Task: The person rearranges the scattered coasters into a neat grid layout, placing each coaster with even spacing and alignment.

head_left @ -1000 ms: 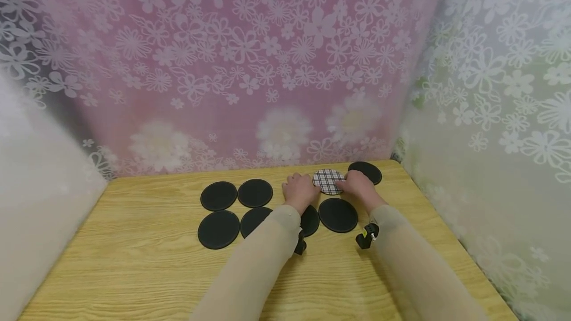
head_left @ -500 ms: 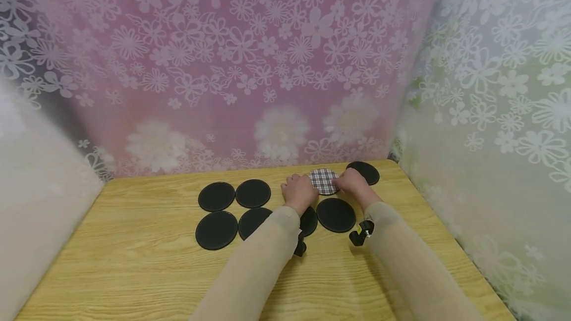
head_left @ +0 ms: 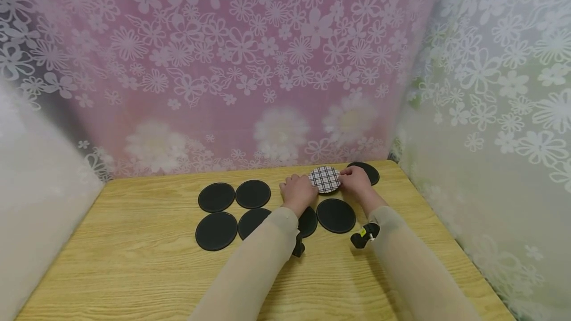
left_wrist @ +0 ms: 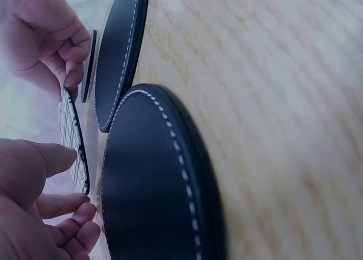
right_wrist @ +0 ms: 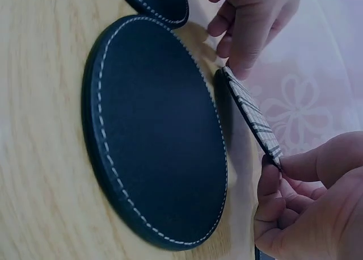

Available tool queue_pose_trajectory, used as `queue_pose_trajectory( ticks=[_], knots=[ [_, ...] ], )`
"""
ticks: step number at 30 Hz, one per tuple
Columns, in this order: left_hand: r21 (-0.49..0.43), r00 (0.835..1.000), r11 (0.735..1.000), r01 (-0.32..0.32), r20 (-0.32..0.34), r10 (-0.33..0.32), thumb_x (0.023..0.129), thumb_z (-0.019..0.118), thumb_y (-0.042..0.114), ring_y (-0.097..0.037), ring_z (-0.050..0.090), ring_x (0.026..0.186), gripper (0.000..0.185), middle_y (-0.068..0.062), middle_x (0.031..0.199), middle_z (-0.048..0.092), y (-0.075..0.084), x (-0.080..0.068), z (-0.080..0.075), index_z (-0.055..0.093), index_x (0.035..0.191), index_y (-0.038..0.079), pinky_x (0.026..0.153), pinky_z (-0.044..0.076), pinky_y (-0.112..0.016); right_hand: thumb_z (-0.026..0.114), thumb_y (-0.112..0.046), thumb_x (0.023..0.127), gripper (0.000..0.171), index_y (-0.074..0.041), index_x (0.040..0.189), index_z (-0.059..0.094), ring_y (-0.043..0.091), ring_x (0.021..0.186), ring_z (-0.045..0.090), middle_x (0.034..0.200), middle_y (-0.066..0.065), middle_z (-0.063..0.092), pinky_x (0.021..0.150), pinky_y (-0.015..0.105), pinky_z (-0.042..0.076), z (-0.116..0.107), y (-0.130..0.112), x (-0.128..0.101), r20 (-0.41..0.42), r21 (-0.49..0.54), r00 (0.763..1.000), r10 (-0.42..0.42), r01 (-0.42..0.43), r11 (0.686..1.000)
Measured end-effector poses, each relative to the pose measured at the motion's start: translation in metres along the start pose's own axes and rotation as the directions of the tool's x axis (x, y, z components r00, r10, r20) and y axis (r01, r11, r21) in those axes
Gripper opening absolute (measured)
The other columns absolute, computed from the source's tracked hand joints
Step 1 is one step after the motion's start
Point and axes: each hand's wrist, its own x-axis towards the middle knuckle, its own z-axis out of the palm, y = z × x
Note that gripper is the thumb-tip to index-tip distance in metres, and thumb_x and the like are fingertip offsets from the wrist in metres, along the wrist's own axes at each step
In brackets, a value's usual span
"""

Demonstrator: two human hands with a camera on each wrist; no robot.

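Note:
A round coaster (head_left: 324, 178) with a white-and-black plaid face is held between both hands at the back right of the table. My left hand (head_left: 298, 193) pinches its left edge, the thumb lying over the plaid face in the left wrist view. At the opposite edge my right hand (right_wrist: 317, 197) pinches it between thumb and curled fingers. The plaid coaster (right_wrist: 252, 115) is tilted and raised off the wood, its dark underside partly showing. Just in front of it lies a black stitched coaster (head_left: 336, 215); another black coaster (head_left: 308, 222) is partly hidden by my left arm.
Four-cornered on the left, several black coasters (head_left: 217, 230) lie flat in two rows, one partly under my left sleeve. Behind my right hand lies one more black coaster (head_left: 368, 172). The wooden table (head_left: 134, 271) meets patterned curtains (head_left: 267, 73) at back and sides.
The plaid coaster has shifted slightly left, then lifted off the table. My right hand has gone from reaching over its face to pinching its right edge. The left hand has barely moved.

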Motion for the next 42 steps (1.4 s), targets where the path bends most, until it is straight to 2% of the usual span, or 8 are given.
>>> queue_pose_trajectory(
  ticks=[8, 18, 22, 25, 29, 32, 37, 42],
  knots=[
    [-0.004, 0.997, 1.0, 0.005, -0.083, -0.005, 0.112, 0.065, 0.045, -0.034, 0.062, 0.119, 0.039, -0.012, 0.131, 0.071, -0.007, -0.005, -0.009, 0.075, 0.133, 0.013, 0.101, 0.042, -0.054, 0.057, -0.005, 0.112, 0.037, 0.011, 0.146, 0.057, 0.039, 0.117, 0.067, 0.144, 0.03, 0.055, 0.105, 0.048, 0.056, 0.003, -0.003, -0.003, 0.024, 0.171, 1.0, -0.007, 0.003, 0.985],
    [-0.101, 0.985, 0.995, -0.002, -0.172, -0.016, 0.108, 0.072, 0.039, -0.035, 0.069, 0.105, 0.023, -0.007, 0.104, 0.075, -0.023, -0.014, -0.026, 0.077, 0.102, 0.017, 0.097, 0.043, -0.058, 0.057, -0.009, 0.111, 0.044, 0.007, 0.152, 0.056, 0.04, 0.124, 0.068, 0.149, 0.027, 0.055, 0.107, 0.05, 0.05, 0.011, -0.016, -0.017, 0.031, 0.214, 0.999, -0.018, 0.011, 0.977],
    [-0.124, 0.979, 0.992, -0.008, -0.205, -0.018, 0.107, 0.074, 0.037, -0.034, 0.07, 0.109, 0.025, -0.005, 0.114, 0.078, -0.032, -0.016, -0.028, 0.081, 0.118, 0.016, 0.1, 0.042, -0.059, 0.059, -0.012, 0.112, 0.044, 0.005, 0.152, 0.057, 0.034, 0.119, 0.068, 0.148, 0.025, 0.057, 0.104, 0.045, 0.049, 0.015, -0.022, -0.02, 0.049, 0.238, 0.999, -0.019, 0.007, 0.971],
    [-0.121, 0.975, 0.993, -0.012, -0.223, -0.015, 0.107, 0.074, 0.037, -0.034, 0.071, 0.113, 0.032, -0.006, 0.123, 0.078, -0.039, -0.018, -0.03, 0.08, 0.131, 0.015, 0.105, 0.041, -0.061, 0.061, -0.012, 0.11, 0.042, 0.003, 0.15, 0.06, 0.028, 0.11, 0.069, 0.141, 0.023, 0.062, 0.089, 0.036, 0.048, 0.019, -0.025, -0.02, 0.048, 0.249, 0.999, -0.021, 0.009, 0.968],
    [-0.121, 0.972, 0.992, -0.022, -0.237, -0.007, 0.107, 0.074, 0.036, -0.033, 0.071, 0.113, 0.033, -0.005, 0.124, 0.079, -0.047, -0.021, -0.034, 0.08, 0.133, 0.016, 0.105, 0.041, -0.062, 0.063, -0.011, 0.109, 0.042, 0.003, 0.148, 0.062, 0.022, 0.1, 0.07, 0.131, 0.02, 0.068, 0.072, 0.029, 0.043, 0.024, -0.028, -0.02, 0.054, 0.255, 0.998, -0.033, 0.018, 0.967],
    [-0.139, 0.97, 0.99, -0.037, -0.245, 0.002, 0.106, 0.075, 0.036, -0.033, 0.072, 0.111, 0.034, -0.005, 0.122, 0.079, -0.053, -0.025, -0.038, 0.08, 0.133, 0.016, 0.101, 0.042, -0.06, 0.063, -0.012, 0.11, 0.042, 0.003, 0.149, 0.061, 0.023, 0.103, 0.071, 0.13, 0.019, 0.068, 0.076, 0.031, 0.045, 0.028, -0.031, -0.022, 0.066, 0.251, 0.997, -0.04, 0.022, 0.968],
    [-0.18, 0.969, 0.982, -0.049, -0.246, 0.003, 0.106, 0.077, 0.034, -0.032, 0.072, 0.108, 0.033, -0.005, 0.12, 0.079, -0.065, -0.03, -0.041, 0.079, 0.131, 0.014, 0.1, 0.042, -0.06, 0.062, -0.013, 0.112, 0.04, 0.003, 0.149, 0.06, 0.036, 0.117, 0.071, 0.132, 0.022, 0.068, 0.086, 0.037, 0.045, 0.038, -0.033, -0.025, 0.08, 0.265, 0.995, -0.053, 0.03, 0.964],
    [-0.201, 0.972, 0.979, -0.027, -0.235, -0.021, 0.105, 0.078, 0.035, -0.031, 0.07, 0.106, 0.033, -0.005, 0.114, 0.079, -0.076, -0.032, -0.042, 0.079, 0.13, 0.013, 0.102, 0.042, -0.061, 0.063, -0.013, 0.112, 0.038, 0.002, 0.147, 0.062, 0.038, 0.116, 0.07, 0.13, 0.02, 0.067, 0.08, 0.034, 0.043, 0.048, -0.036, -0.025, 0.084, 0.255, 0.995, -0.052, 0.029, 0.966]
  ],
)
